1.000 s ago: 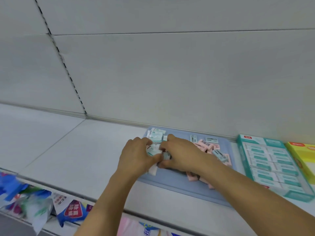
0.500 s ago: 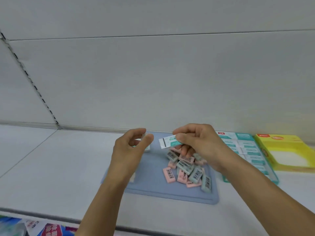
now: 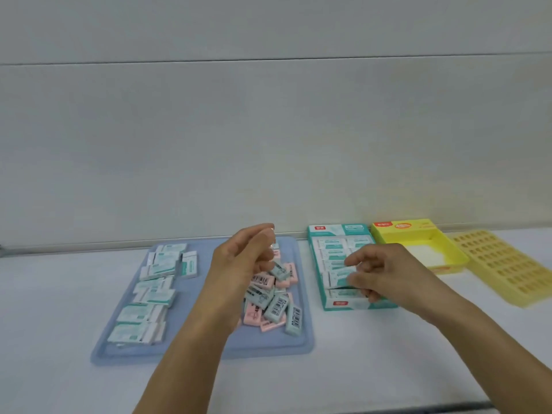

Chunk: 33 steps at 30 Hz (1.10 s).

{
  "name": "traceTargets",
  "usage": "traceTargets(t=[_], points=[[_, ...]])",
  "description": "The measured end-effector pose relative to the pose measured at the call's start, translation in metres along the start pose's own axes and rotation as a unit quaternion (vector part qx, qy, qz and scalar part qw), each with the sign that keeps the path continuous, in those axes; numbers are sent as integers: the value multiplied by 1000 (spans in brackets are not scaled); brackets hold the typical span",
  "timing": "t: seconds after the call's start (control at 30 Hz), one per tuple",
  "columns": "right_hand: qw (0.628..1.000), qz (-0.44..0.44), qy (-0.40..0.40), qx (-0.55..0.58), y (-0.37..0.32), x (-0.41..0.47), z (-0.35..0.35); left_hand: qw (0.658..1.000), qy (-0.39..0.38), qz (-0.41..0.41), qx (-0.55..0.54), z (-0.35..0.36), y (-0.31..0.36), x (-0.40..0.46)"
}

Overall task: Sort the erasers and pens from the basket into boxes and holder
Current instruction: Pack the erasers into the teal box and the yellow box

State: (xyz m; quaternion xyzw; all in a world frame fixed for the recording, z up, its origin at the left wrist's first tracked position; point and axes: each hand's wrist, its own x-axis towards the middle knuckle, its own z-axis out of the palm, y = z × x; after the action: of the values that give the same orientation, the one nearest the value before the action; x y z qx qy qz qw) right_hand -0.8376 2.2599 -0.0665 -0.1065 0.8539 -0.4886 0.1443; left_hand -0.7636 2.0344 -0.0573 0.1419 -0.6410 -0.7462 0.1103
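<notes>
Meanwhile, right hand (image 3: 388, 273) fingers pinch a teal eraser (image 3: 343, 271) over the teal box (image 3: 316, 264); left hand (image 3: 239, 264) hangs loosely curled.

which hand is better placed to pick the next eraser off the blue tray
Left. The left hand hovers directly above the loose pile of pink and green erasers on the blue tray, while the right hand is over the teal box, busy pinching a white eraser there.

Right hand (image 3: 385, 273) pinches eraser (image 3: 343, 271) over teal box (image 3: 318, 264).
</notes>
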Motion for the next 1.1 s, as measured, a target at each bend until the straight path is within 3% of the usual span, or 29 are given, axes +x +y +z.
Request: traceTargets(t=[0.1, 0.2, 0.37, 0.6, 0.7, 0.8, 0.9, 1.0, 1.1], points=[[987, -54, 15, -153, 1, 4, 0, 996, -12, -30, -79, 6, 2, 2], [931, -141, 22, -335, 6, 4, 6, 986, -26, -83, -140, 8, 3, 2], [910, -193, 35, -365, 12, 6, 14, 965, -45, -138, -220, 12, 4, -3], [908, -188, 44, -372, 10, 7, 15, 939, -97, -160, -290, 18, 2, -3], [930, -253, 119, -239, -2, 1, 16, 957, -96, -138, -235, 24, 0, -3], [948, -303, 74, -67, -24, -11, 16, 978, -94, -94, -162, 35, -2, -4], [927, -357, 97, -66, -34, -14, 16, 982, -93, -74, -144, 44, -4, -6], [946, -300, 114, -39, -29, -15, 7, 992, -77, -40, -87, 50, 0, -9], [969, -231, 82, -9, -26, -16, -3, 998, -54, 29, -6, 54, 0, -10]])
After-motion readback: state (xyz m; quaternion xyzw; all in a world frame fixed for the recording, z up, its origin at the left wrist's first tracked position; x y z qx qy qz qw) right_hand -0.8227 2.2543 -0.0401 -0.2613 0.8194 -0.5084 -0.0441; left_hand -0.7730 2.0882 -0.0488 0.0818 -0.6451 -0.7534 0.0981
